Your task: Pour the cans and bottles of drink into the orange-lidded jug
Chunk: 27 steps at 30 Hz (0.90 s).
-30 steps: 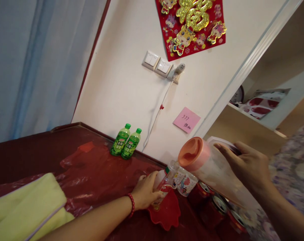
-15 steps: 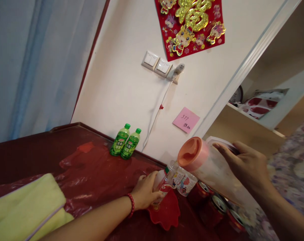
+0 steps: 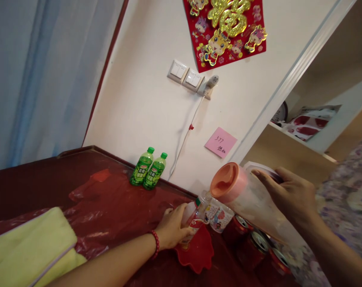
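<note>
Head-worn view, apparently tilted, facing downward

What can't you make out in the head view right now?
All in the head view:
- Left hand: some fingertips, hidden by the bottle.
- Jug: base, hidden by the right hand and forearm.
- Any flow at the bottle's mouth: too small and blurred.
- Bowl: part of its inside, covered by the bottle and left hand.
- Cans: sides, lost in shadow.
- Towel: left end, cut off by the picture edge.
</note>
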Tool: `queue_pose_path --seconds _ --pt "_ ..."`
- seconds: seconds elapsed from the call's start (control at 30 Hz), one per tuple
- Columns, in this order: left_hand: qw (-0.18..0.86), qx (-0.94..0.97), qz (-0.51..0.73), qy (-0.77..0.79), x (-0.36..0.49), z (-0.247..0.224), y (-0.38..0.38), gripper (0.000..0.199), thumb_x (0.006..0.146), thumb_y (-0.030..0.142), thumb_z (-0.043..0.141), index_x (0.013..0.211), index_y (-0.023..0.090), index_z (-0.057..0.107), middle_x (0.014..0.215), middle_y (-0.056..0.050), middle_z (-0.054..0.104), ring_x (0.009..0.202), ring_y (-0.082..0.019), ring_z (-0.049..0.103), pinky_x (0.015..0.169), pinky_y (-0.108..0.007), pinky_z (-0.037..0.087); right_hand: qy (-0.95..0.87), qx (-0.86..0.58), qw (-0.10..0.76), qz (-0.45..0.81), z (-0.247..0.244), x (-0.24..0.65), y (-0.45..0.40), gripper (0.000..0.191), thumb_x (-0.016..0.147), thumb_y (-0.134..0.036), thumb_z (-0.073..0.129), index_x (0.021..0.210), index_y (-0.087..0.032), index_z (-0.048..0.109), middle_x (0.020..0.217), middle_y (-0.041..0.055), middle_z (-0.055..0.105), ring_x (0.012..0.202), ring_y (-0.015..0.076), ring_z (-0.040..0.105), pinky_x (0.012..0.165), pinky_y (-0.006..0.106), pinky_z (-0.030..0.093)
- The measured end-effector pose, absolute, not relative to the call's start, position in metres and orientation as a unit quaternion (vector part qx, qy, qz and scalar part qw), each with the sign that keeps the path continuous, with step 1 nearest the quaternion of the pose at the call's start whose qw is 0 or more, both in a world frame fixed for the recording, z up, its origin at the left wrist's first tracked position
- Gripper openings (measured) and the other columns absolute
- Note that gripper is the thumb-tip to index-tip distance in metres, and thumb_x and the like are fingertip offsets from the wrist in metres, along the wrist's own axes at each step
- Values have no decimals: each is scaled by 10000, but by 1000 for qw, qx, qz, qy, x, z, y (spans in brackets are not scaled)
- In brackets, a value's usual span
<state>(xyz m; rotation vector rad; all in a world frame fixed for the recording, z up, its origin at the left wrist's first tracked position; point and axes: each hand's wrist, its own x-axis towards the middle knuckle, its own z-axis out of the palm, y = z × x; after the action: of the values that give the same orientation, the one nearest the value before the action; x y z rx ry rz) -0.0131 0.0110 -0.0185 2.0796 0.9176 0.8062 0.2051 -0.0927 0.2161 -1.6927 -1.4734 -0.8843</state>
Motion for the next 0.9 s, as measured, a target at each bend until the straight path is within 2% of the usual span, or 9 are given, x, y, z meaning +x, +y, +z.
queue_pose_path --seconds 0.37,0.63,0.9 --pt "352 808 310 357 -12 -20 12 649 754 401 711 1359 258 525 1343 -45 639 1176 -329 565 1023 -400 435 -576 -651 359 -340 215 208 -93 718 764 -909 519 567 -221 465 490 -39 377 508 150 381 515 286 262" --pt "359 803 318 353 -12 -21 12 613 748 374 703 1326 250 541 1268 -52 666 1150 -329 568 981 -390 448 -572 -657 356 -339 215 207 -93 728 755 -919 512 555 -225 420 488 -41 356 508 148 369 517 285 260" --pt "357 805 318 352 -12 -22 12 617 744 369 706 1326 251 541 1284 -57 660 1159 -331 567 995 -395 438 -568 -664 352 -336 215 206 -94 732 749 -921 513 554 -223 408 490 -42 352 512 146 372 514 283 256"
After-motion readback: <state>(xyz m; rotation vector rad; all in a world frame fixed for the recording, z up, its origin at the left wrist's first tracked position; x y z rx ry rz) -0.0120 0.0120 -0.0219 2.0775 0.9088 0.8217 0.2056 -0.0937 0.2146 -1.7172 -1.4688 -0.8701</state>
